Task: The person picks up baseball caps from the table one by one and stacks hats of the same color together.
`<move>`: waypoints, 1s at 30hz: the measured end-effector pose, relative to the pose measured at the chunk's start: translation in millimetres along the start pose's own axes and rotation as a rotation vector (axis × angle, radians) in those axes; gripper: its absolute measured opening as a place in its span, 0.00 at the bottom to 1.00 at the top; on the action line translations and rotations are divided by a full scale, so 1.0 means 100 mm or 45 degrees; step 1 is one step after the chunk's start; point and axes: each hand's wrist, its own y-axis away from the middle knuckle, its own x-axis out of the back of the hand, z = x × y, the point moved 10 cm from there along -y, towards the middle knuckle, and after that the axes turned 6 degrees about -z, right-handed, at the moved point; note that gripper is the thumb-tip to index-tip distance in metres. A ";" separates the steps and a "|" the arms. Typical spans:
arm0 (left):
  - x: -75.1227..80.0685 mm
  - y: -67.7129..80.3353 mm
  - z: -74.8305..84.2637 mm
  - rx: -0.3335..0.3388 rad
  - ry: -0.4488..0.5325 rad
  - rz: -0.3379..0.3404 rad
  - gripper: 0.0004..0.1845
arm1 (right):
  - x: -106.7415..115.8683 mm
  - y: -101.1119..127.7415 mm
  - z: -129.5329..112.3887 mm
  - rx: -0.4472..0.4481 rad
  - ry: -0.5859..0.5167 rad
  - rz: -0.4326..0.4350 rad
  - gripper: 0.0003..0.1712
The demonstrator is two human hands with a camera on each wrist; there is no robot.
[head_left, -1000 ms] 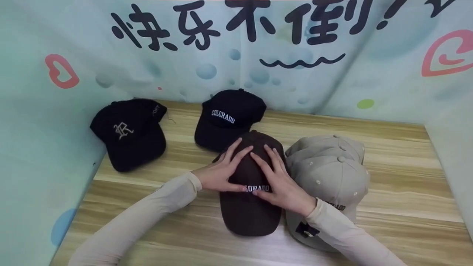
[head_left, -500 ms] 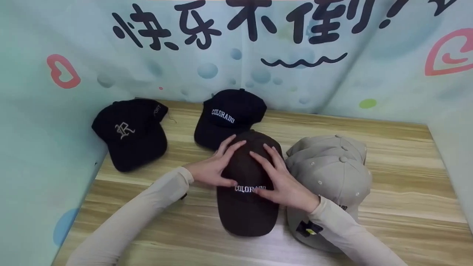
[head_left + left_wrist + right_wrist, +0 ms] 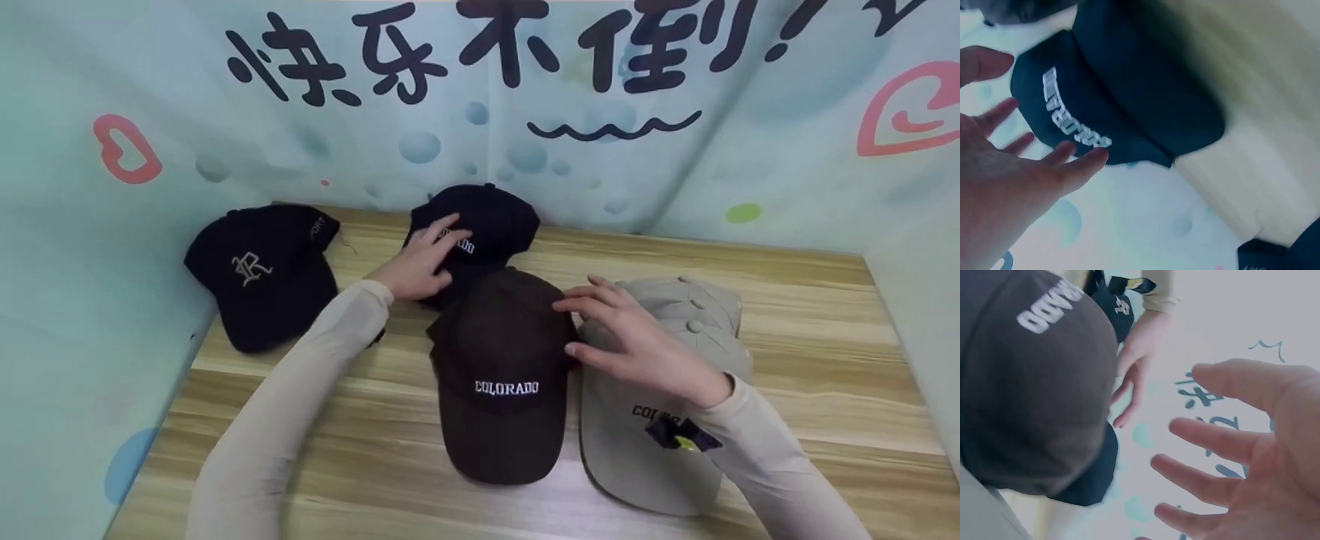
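Where the desk (image 3: 787, 420) meets the printed backdrop (image 3: 675, 150) at 12 o'clock: navy COLORADO cap (image 3: 495, 217), brim toward 7 o'clock, under the left hand (image 3: 416, 262), fingers spread and relaxed across its white lettering, gripping nothing. At centre, brown COLORADO cap (image 3: 499, 360), brim toward 6 o'clock. At 3 o'clock of it, right hand (image 3: 637, 345), fingers spread and holding nothing, above stacked beige caps (image 3: 675, 375). At 9 o'clock, black monogram cap (image 3: 262, 270). Backdrop characters partly cropped.
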 end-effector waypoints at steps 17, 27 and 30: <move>0.19 -0.32 -0.34 0.299 -0.494 0.167 0.33 | -0.10 0.05 0.05 0.013 0.044 -0.137 0.22; 0.31 -0.14 -0.78 0.475 -0.254 0.162 0.55 | -0.14 0.06 0.09 -0.014 0.045 -0.170 0.22; 0.32 -0.10 -0.90 0.503 -0.083 0.165 0.56 | -0.16 0.05 0.09 -0.016 0.041 -0.181 0.22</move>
